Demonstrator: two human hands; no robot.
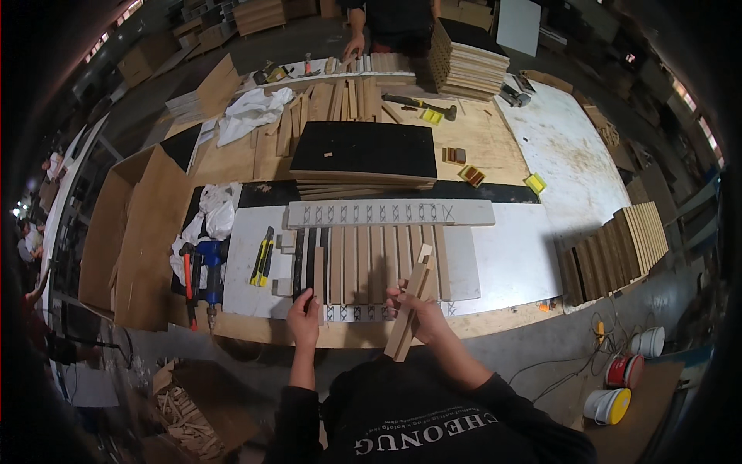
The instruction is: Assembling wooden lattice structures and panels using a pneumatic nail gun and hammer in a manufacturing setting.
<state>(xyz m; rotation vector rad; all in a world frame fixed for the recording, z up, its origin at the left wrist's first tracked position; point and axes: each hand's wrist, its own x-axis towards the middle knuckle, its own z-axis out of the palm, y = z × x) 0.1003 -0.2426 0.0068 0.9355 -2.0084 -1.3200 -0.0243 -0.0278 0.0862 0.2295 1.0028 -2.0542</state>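
My right hand [429,321] is closed around a few light wooden strips [408,317], which slant up and away over the table edge. My left hand [304,317], fingers pinched, grips the near end of one wooden strip [319,271] standing at the left of a row. That row of wooden strips [379,267] lies side by side, with gaps, on a pale board. Dark strips [302,259] lie at its left end. Beyond the row runs a grey-white bar [390,213] with crossed pencil marks. A similar marked bar shows partly along the near side, behind my hands.
A stack of black-topped boards [363,151] stands beyond the bar. Yellow-black cutter [263,255] and blue nail gun [209,271] lie left; stacked wood pieces [610,255] stand right. A hammer [421,104] lies farther back. Across the table, another person's hand [354,45] touches strips.
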